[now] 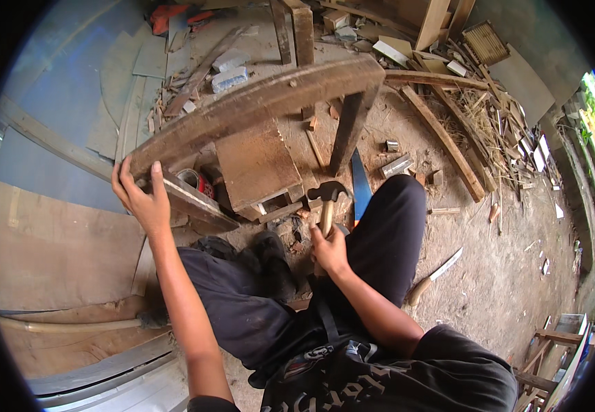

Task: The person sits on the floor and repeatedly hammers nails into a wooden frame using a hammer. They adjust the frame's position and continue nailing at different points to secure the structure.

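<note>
My left hand (141,199) grips the near end of a long, curved wooden beam (256,103), part of a rough frame with a wooden leg (350,127) standing on the dirt floor. My right hand (329,250) is closed around the wooden handle of a claw hammer (328,193), its metal head raised just above my knee and below the beam. A flat wooden board (255,163) sits on a block under the beam. I sit with my legs in dark trousers stretched toward the frame.
A blue-bladed handsaw (360,185) lies beside my right knee, a knife (436,275) on the dirt to the right. Offcuts, planks and straw (479,123) pile up at the back. Plywood sheets (50,233) lie on the left. A wooden stool (551,357) stands at lower right.
</note>
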Available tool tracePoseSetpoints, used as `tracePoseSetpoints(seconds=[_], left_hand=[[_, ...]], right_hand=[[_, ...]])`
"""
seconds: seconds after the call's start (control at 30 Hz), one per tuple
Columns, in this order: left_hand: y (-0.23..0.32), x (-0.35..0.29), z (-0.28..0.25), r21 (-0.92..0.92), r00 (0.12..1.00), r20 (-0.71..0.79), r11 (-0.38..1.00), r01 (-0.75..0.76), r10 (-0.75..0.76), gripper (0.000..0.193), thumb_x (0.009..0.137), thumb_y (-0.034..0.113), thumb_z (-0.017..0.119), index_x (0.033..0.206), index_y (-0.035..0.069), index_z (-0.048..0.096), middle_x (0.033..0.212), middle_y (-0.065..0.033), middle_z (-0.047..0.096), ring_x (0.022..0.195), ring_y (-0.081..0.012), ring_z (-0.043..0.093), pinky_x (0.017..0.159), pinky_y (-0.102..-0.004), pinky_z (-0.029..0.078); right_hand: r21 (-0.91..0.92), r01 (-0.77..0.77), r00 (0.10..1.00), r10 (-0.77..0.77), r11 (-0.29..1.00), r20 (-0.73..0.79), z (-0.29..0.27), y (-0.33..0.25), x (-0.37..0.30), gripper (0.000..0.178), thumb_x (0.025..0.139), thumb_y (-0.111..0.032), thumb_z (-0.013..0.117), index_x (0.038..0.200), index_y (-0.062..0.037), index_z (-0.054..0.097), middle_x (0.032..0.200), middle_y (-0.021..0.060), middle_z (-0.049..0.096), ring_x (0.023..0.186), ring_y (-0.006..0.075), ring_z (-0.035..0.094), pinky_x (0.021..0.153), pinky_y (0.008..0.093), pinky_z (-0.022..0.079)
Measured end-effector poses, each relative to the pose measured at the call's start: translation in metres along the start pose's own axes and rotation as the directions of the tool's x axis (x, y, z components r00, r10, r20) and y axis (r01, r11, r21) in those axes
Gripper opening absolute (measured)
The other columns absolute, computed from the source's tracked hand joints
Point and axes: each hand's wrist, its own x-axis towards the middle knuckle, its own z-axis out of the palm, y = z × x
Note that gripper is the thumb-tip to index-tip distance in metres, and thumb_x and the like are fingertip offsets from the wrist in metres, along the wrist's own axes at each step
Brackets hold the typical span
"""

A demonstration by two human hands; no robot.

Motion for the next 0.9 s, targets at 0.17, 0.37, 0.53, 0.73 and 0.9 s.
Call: tracePoseSetpoints(seconds=[0.17,0.37,0.53,0.73,0.9], left_hand=[[-0.014,0.021,0.005,-0.005,0.989,0.145,0.999,-0.032,0.033,0.066,0.089,0.042,0.077,0.140,0.007,0.052,0.147,-0.0206,0.041,0.137,-0.0383,0.042,0.111,-0.0490,0.037],[-0.038,0.040,0.022,-0.033,0.979,0.185,0.996,-0.077,0.082,0.068,0.088,0.041,0.078,0.141,0.007,0.051,0.146,-0.0204,0.042,0.138,-0.0370,0.040,0.112,-0.0484,0.037],[-0.037,0.040,0.035,-0.060,0.989,0.147,0.998,0.013,-0.004,0.074,0.083,0.038,0.083,0.140,0.004,0.050,0.145,-0.0201,0.042,0.137,-0.0363,0.041,0.112,-0.0469,0.037],[-0.033,0.034,0.038,-0.054,0.988,0.135,0.996,-0.068,0.075,0.084,0.080,0.024,0.087,0.146,0.003,0.041,0.147,-0.0214,0.040,0.137,-0.0361,0.042,0.113,-0.0458,0.037],[-0.042,-0.001,0.044,-0.350,0.982,-0.002,0.920,0.177,-0.190,0.100,0.079,0.009,0.087,0.151,-0.006,0.020,0.144,-0.0272,0.043,0.131,-0.0307,0.049,0.112,-0.0415,0.039]], right_hand=[[0.032,-0.174,0.982,0.176,0.984,-0.065,-0.041,-0.051,0.015,0.018,0.098,-0.020,0.065,0.095,-0.0047,0.055,0.067,0.0013,0.051,0.050,0.0123,0.049,0.043,0.0302,0.042],[-0.581,-0.176,0.983,0.166,0.794,-0.071,-0.154,-0.052,0.117,0.030,0.095,-0.026,0.066,0.088,0.0026,0.064,0.065,0.0072,0.061,0.049,0.0147,0.056,0.043,0.0330,0.046],[-0.937,-0.188,0.981,0.106,0.295,-0.164,-0.203,-0.045,0.173,0.044,0.082,-0.010,0.061,0.126,-0.0030,0.060,0.104,0.0276,0.070,0.099,0.0398,0.071,0.082,0.0486,0.056],[-0.930,-0.333,0.943,0.071,0.155,-0.325,-0.255,0.027,0.193,0.061,0.091,-0.020,0.064,0.147,-0.0309,0.046,0.136,0.0175,0.062,0.125,0.0373,0.061,0.100,0.0486,0.052],[-0.946,-0.319,0.945,-0.051,0.057,-0.322,-0.194,-0.004,0.186,0.092,0.085,-0.048,0.077,0.155,-0.0082,0.033,0.142,0.0320,0.051,0.135,0.0387,0.052,0.108,0.0473,0.046]])
